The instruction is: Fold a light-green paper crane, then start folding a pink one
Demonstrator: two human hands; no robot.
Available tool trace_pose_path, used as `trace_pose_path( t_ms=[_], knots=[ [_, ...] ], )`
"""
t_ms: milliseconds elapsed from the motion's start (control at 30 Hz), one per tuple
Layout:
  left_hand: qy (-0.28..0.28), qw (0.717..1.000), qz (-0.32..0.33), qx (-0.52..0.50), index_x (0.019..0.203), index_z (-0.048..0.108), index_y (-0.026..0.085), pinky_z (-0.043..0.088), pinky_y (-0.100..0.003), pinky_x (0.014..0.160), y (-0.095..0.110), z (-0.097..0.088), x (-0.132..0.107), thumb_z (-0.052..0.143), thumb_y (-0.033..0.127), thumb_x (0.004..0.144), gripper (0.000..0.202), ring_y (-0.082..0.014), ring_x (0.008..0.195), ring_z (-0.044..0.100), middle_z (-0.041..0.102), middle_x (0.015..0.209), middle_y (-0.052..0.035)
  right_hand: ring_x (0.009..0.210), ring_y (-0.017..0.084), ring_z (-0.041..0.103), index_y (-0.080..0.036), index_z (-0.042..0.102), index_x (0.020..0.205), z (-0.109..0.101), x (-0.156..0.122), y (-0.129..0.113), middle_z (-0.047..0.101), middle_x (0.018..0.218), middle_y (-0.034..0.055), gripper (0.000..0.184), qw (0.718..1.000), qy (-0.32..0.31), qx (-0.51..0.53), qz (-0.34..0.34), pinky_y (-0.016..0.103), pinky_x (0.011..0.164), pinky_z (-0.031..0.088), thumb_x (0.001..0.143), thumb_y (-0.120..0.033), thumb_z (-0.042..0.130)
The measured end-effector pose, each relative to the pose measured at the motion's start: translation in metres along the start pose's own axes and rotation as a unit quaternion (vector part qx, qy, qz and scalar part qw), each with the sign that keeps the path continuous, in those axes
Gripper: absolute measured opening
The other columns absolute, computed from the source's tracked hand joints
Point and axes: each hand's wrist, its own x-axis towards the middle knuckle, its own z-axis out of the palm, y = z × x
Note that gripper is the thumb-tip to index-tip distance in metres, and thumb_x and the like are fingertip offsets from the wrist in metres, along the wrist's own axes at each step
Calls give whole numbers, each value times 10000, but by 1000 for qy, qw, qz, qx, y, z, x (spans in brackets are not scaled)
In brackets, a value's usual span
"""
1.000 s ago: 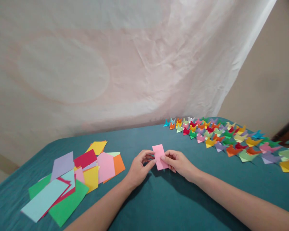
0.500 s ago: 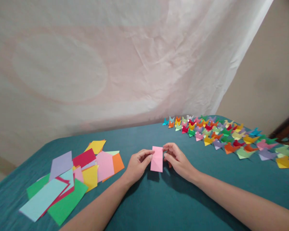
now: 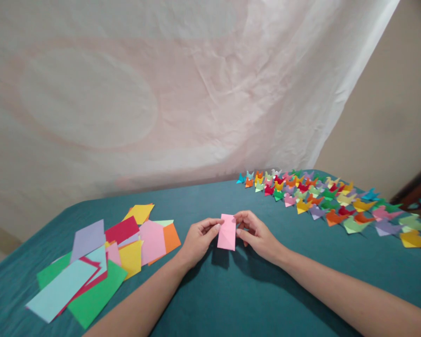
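Note:
A folded pink paper (image 3: 227, 235), narrow and upright, is held just above the teal tablecloth, its shadow falling below it. My left hand (image 3: 200, 239) pinches its left edge between thumb and fingers. At the right edge, my right hand (image 3: 255, 234) has its thumb and fingers closed on the paper. Faint crease lines show on the pink face. The fingertips behind the paper are partly hidden.
Loose coloured sheets, among them a green sheet (image 3: 98, 295) and a light blue sheet (image 3: 65, 288), overlap on the left. Rows of folded paper birds (image 3: 331, 199) stand at the right. A pale curtain (image 3: 182, 103) hangs behind the teal tablecloth (image 3: 203, 304).
My right hand has moved slightly left, so its fingers now meet the right edge of the pink paper. The paper has shifted a little left; my left hand keeps its pinch.

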Motion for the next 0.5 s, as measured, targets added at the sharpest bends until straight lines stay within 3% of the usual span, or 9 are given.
trace_pose_path(
  t_ms=[500],
  knots=[
    [-4, 1000, -2, 4, 999, 690, 138, 477, -337, 812, -2, -2, 1, 636, 403, 766, 358, -226, 897, 617, 691, 995, -95, 672, 119, 479, -207, 465, 1004, 0, 0, 0, 509, 889, 19, 251, 1000, -13, -10, 4, 206, 484, 417, 812, -339, 558]
  ],
)
